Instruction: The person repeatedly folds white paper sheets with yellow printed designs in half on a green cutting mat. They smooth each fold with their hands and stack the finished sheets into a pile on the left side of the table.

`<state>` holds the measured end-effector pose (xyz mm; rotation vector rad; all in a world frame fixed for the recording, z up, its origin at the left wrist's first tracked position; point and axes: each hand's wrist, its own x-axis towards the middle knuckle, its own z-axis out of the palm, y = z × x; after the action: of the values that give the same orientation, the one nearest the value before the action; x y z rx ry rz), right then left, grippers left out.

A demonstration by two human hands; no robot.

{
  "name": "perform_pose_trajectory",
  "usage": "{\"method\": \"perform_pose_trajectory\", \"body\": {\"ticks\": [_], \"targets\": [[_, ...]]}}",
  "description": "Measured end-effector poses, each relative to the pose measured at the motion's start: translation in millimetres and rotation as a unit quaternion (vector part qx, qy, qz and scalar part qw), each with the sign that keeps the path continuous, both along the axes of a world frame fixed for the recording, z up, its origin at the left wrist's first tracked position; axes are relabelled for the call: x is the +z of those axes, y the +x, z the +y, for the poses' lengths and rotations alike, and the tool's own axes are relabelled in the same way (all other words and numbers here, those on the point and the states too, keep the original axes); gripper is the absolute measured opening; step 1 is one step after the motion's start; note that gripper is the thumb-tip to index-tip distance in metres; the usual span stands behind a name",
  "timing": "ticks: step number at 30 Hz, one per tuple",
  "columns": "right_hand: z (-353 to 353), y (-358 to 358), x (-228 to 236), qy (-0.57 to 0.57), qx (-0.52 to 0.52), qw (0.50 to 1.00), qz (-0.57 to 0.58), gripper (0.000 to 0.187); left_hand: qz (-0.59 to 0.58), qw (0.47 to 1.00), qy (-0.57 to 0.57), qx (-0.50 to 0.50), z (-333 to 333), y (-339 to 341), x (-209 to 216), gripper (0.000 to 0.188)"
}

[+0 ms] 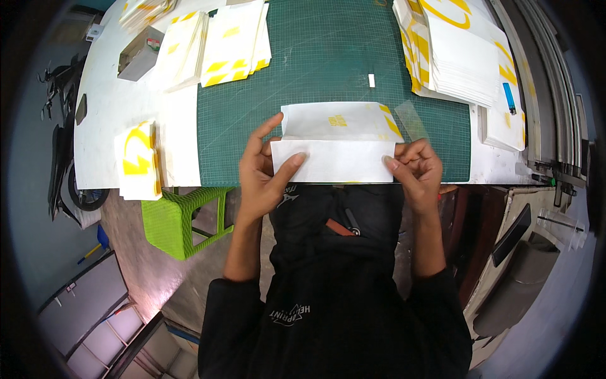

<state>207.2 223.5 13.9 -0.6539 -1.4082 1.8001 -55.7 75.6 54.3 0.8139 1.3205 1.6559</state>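
A white paper sheet with yellow print (334,128) lies near the front edge of the green cutting mat (315,57), with its near part folded into a plain white flap (341,161). My left hand (264,167) grips its left end, thumb on the flap and index finger stretched along the side edge. At the other end my right hand (420,169) pinches the flap's right edge between thumb and curled fingers. Beside the sheet, to the right, a clear strip (411,120) rests on the mat. Farther back is a small white piece (371,81).
Printed paper stacks stand at the back left (233,41) and back right (461,63), the latter bearing a blue lighter (509,98). A smaller stack (136,161) overhangs the left front edge near a green stool (170,224). A grey box (139,54) sits back left.
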Motion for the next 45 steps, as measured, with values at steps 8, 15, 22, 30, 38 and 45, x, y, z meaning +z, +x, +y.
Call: {"method": "perform_pose_trajectory", "body": {"ticks": [8,15,22,30,38,45], "targets": [[-8.2,-16.7,20.5,0.004,-0.004,0.995,-0.096,0.030,0.110,0.993,-0.030,-0.045,-6.2,0.3,-2.8,0.059],[-9.5,-17.6,21.2,0.046,-0.003,0.994,-0.101,0.018,0.127,0.990,-0.064,-0.009,-13.3,-0.4,-9.9,0.034],[-6.7,-21.8,27.3,0.210,-0.059,0.958,-0.189,0.016,0.391,0.919,-0.044,-0.009,-6.6,-13.2,2.2,0.028],[4.6,-33.7,37.3,0.627,-0.183,0.722,-0.227,0.025,0.658,0.733,0.095,0.144,7.3,-20.4,3.2,0.036],[-16.2,-27.4,3.5,0.616,-0.064,0.712,-0.331,0.032,0.735,0.676,-0.047,0.041,-20.0,2.4,-37.9,0.042],[-57.8,-43.4,6.2,0.546,-0.028,0.717,-0.433,0.043,0.636,0.755,-0.140,-0.075,-24.5,62.5,-31.6,0.056]]}}
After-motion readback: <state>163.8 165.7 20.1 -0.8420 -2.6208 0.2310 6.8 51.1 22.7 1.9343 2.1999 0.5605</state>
